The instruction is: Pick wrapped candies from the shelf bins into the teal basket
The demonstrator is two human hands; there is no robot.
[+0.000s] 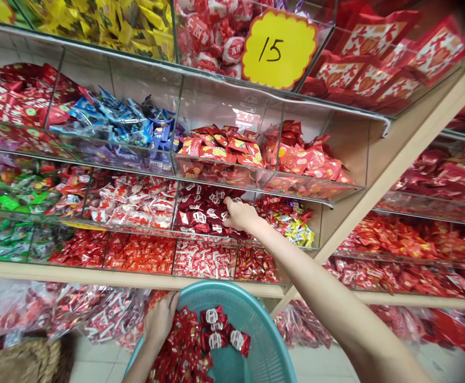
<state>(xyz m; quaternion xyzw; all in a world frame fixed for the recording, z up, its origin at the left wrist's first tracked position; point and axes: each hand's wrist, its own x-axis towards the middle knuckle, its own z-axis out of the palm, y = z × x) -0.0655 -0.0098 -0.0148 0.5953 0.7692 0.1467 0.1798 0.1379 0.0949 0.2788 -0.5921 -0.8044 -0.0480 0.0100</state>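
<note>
My right hand (239, 214) reaches into a clear bin of dark red wrapped candies (200, 210) on the middle shelf, fingers curled down among the wrappers; what they grip is hidden. My left hand (160, 319) holds the rim of a teal plastic basket (264, 340) low in front of me, fingers wrapped over its edge. Inside the basket lies a heap of the same dark red candies (200, 340).
Tiered clear bins (224, 175) hold red, blue, green and yellow sweets. A yellow price tag marked 15 (279, 49) hangs on the top tier. A wooden shelf post (395, 154) slants right. Bagged sweets (96, 314) hang below; a woven basket (20, 364) sits lower left.
</note>
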